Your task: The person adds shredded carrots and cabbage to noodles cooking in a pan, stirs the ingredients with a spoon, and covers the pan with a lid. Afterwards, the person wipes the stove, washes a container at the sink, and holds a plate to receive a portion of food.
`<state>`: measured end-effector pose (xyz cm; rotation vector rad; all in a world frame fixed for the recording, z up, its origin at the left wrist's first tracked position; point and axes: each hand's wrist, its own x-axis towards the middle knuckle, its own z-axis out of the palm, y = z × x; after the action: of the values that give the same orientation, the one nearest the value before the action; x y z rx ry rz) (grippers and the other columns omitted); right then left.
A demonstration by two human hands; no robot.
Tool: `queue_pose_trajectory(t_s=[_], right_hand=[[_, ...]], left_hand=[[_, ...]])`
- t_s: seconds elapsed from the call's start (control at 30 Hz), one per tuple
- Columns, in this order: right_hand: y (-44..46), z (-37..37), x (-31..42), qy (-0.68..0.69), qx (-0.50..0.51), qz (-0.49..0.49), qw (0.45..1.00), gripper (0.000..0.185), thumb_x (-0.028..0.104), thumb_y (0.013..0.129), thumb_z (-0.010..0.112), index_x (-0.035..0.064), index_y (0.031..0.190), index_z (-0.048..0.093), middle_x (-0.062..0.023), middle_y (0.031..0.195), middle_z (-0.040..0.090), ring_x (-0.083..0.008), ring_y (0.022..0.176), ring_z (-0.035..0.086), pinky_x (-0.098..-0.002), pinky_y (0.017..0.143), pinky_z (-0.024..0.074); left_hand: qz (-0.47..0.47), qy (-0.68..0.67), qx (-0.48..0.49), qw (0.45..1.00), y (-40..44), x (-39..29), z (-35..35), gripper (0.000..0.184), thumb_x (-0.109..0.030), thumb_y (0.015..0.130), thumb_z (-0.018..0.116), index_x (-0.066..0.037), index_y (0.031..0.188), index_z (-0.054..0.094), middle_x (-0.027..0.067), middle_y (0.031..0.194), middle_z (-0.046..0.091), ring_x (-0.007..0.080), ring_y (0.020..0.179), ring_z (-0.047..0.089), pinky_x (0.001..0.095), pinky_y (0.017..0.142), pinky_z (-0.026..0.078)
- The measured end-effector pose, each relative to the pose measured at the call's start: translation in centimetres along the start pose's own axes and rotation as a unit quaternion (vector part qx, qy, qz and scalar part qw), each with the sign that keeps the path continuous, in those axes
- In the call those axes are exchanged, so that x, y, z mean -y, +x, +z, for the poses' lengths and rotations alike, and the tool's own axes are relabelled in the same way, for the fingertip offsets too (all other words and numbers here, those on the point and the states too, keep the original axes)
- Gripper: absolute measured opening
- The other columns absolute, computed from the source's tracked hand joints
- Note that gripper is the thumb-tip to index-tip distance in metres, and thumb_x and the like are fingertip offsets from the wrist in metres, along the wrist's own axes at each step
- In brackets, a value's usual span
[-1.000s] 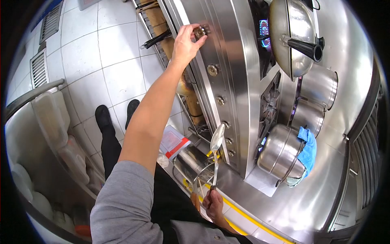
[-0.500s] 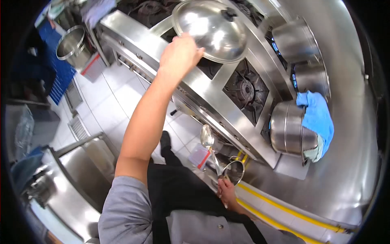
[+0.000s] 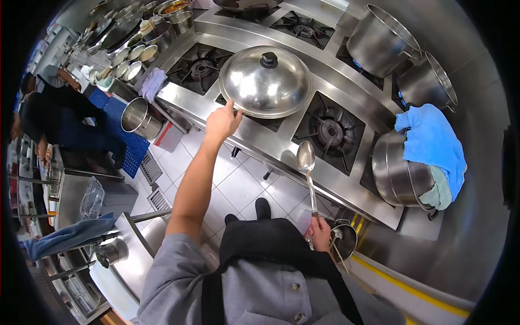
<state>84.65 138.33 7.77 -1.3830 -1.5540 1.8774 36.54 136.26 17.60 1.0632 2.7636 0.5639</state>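
A large covered pan sits on the stove, its domed steel lid (image 3: 265,84) topped by a black knob. My left hand (image 3: 223,122) is at the pan's near edge, fingers curled round its handle, which the hand covers. One fingertip is by the lid's rim. Lower down, my right hand (image 3: 319,230) grips a long metal spoon (image 3: 306,157), bowl end up, over the stove's front edge. Beside that hand is a round metal vessel (image 3: 349,241) with thin sticks, partly hidden.
Gas burners (image 3: 330,131) flank the pan. Steel pots (image 3: 382,40) stand at the right rear; a blue cloth (image 3: 433,146) hangs over another pot (image 3: 387,168). Another person (image 3: 70,119) works at far left. A steel bucket (image 3: 140,118) is beside the stove.
My left hand has left the stove knob and moved to the pan's handle. The view has swung and levelled over the stove. The spoon stays in my right hand.
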Motion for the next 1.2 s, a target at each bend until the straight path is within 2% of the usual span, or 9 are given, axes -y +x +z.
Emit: queue_pose_trajectory(t_s=[0.27,0.47,0.7,0.77,0.83,0.9,0.93,1.03,1.2], right_hand=[[5.3,2.0,4.5,0.080,-0.006,-0.088,0.993,0.019,0.023,0.104,0.056,0.0075,0.092,0.056,0.0058,0.067,0.044,-0.0027,0.052,0.038,-0.0203,0.044,0.0288],[10.4,5.1,8.2,0.152,-0.125,-0.158,0.968,0.022,0.026,0.105,0.055,0.0106,0.089,0.056,0.0040,0.063,0.047,-0.0029,0.047,0.040,-0.0190,0.039,0.0280],[11.2,8.0,12.9,0.067,-0.313,-0.264,0.910,0.020,0.027,0.099,0.053,0.0159,0.082,0.052,0.0092,0.069,0.037,-0.0028,0.056,0.032,-0.0216,0.047,0.0226],[10.2,10.0,14.5,0.059,-0.379,-0.280,0.880,0.029,0.034,0.096,0.060,0.0080,0.107,0.065,0.0046,0.072,0.047,-0.0039,0.055,0.036,-0.0234,0.046,0.0240],[8.6,14.0,17.6,0.006,-0.464,-0.250,0.850,0.050,0.059,0.090,0.065,0.0103,0.090,0.059,-0.0036,0.060,0.046,-0.0159,0.047,0.040,-0.0299,0.040,0.0344],[7.3,16.9,19.4,0.013,-0.481,-0.201,0.853,0.034,0.042,0.097,0.050,0.0108,0.092,0.064,0.0013,0.059,0.041,-0.0115,0.046,0.036,-0.0281,0.043,0.0271],[7.2,14.8,17.8,0.048,-0.473,-0.192,0.859,0.033,0.043,0.099,0.052,0.0127,0.087,0.060,0.0029,0.060,0.039,-0.0092,0.048,0.035,-0.0266,0.044,0.0274],[3.4,17.6,16.6,0.095,-0.521,-0.171,0.831,0.037,0.045,0.100,0.060,0.0154,0.078,0.053,0.0065,0.060,0.034,-0.0030,0.048,0.031,-0.0229,0.042,0.0262],[1.3,21.6,12.8,0.091,-0.606,-0.146,0.776,0.039,0.046,0.100,0.060,0.0149,0.077,0.052,0.0059,0.060,0.039,-0.0043,0.045,0.032,-0.0237,0.041,0.0246]], left_hand=[[-0.021,0.017,-0.008,1.000,-0.5,-0.1,0.7,0.047,-0.046,0.095,0.054,-0.003,0.113,0.054,0.0260,0.082,0.070,0.0460,0.079,0.068,0.0551,0.073,0.054],[-0.051,-0.098,0.028,0.994,-1.5,2.1,-3.5,0.059,-0.053,0.093,0.058,-0.001,0.122,0.055,0.0285,0.102,0.069,0.0390,0.100,0.068,0.0471,0.086,0.052],[-0.042,-0.089,-0.239,0.966,13.0,32.5,-3.8,0.053,-0.037,0.094,0.058,0.002,0.130,0.056,0.0246,0.129,0.060,0.0422,0.122,0.054,0.0485,0.105,0.043],[-0.107,0.013,-0.154,0.982,17.4,38.4,-3.3,0.062,-0.037,0.094,0.056,0.001,0.142,0.046,0.0263,0.144,0.047,0.0440,0.138,0.040,0.0492,0.116,0.033],[-0.100,-0.011,-0.120,0.988,20.1,42.0,-3.7,0.066,-0.040,0.092,0.056,-0.005,0.147,0.043,0.0224,0.149,0.045,0.0455,0.140,0.037,0.0517,0.117,0.030],[-0.041,0.007,-0.090,0.995,22.3,46.9,-1.1,0.064,-0.038,0.093,0.055,-0.004,0.147,0.043,0.0223,0.151,0.043,0.0426,0.141,0.037,0.0534,0.119,0.026],[0.029,0.164,-0.098,0.981,23.3,49.2,1.9,0.061,-0.035,0.094,0.053,-0.003,0.146,0.044,0.0216,0.148,0.046,0.0392,0.139,0.041,0.0538,0.118,0.025],[-0.064,0.093,-0.087,0.990,23.5,44.6,-2.3,0.058,-0.029,0.093,0.056,0.003,0.141,0.043,0.0268,0.134,0.053,0.0386,0.128,0.050,0.0526,0.101,0.047],[-0.078,-0.007,-0.042,0.996,33.2,42.3,-2.8,0.030,-0.010,0.087,0.053,0.006,0.113,0.055,0.0315,0.114,0.060,0.0468,0.096,0.065,0.0502,0.087,0.054]])
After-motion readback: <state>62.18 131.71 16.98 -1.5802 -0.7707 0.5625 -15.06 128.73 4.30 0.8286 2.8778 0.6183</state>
